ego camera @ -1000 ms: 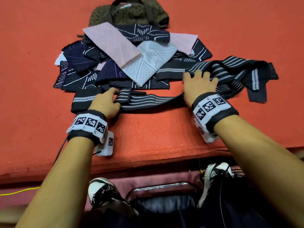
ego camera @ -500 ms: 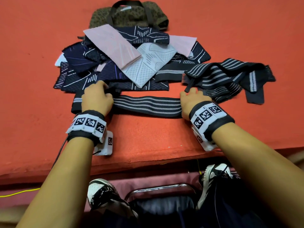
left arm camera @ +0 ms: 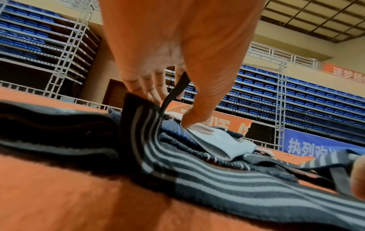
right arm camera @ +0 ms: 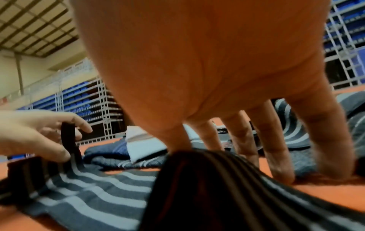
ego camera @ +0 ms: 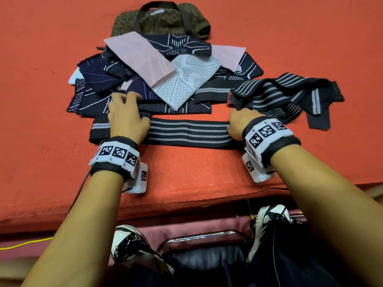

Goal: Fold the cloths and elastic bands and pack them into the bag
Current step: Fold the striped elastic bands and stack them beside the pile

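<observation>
A black elastic band with grey stripes (ego camera: 189,132) lies stretched flat along the near side of the red table (ego camera: 196,168). My left hand (ego camera: 126,119) rests on its left part and pinches a thin black strap (left arm camera: 173,92) that rises from it. My right hand (ego camera: 238,123) is curled over the band's right end, where the band (right arm camera: 197,179) humps up under the palm, fingertips (right arm camera: 280,175) down on the table. Behind lies a heap of pink, white and navy cloths (ego camera: 165,75). An olive bag (ego camera: 161,23) sits at the back, its mouth hidden.
A second tangle of striped bands (ego camera: 290,94) lies to the right of the heap, just beyond my right hand. The table's front edge (ego camera: 186,201) runs below my wrists, with shoes and a chair frame underneath.
The striped band has been pulled toward me and drawn out straight between both hands. My right hand came back off the band tangle; my left hand shifted up along the band's left end.
</observation>
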`<state>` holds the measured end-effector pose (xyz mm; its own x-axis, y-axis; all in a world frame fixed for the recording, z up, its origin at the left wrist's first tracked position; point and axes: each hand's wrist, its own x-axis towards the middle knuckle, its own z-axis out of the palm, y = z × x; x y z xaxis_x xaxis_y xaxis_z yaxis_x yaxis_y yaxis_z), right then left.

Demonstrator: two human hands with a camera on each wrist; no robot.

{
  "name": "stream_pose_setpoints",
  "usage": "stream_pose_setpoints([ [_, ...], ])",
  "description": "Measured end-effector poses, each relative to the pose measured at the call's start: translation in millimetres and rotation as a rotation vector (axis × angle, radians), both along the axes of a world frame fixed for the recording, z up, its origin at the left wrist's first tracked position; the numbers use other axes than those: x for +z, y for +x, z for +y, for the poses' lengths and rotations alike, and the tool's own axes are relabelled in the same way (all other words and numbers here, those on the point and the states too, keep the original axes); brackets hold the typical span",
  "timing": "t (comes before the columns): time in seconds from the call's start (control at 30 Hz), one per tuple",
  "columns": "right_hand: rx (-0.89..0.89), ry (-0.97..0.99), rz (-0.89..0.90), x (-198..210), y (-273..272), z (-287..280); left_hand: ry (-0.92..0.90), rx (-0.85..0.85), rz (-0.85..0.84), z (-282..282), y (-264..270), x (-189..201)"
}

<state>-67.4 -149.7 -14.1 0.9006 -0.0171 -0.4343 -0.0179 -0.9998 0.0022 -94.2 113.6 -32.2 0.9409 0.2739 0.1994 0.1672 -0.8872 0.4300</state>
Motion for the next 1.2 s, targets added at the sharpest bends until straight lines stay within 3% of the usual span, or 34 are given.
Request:
stream_pose_setpoints([
  [0.13, 0.050, -0.041, -0.025, -6, -7, 7, 0.109, -0.251, 0.063, -26, -1, 4],
  [0.27, 0.041, -0.087, 0.008, -5, -6, 15, 0.061, -0.571, 0.271, -69, -3, -11],
  [0.33, 0.073, -0.115, 0.013, -1, -5, 15, 0.065, -0.653, 0.358, -83, -5, -20],
  [0.47, 0.143, -0.047, -0.016, 3, -2, 11, 0.169, -0.717, 0.413, -103, -9, -22],
  [0.87, 0.006, -0.103, -0.104, 20, 5, -7, 0.254, -0.768, 0.509, -168, -11, -14],
  [1.07, 0.006, -0.108, -0.084, 21, 4, -9, 0.268, -0.746, 0.369, -175, -9, -15],
  [1.2, 0.021, -0.076, -0.086, 20, 6, -12, 0.103, -0.632, 0.245, -158, 3, -21],
])
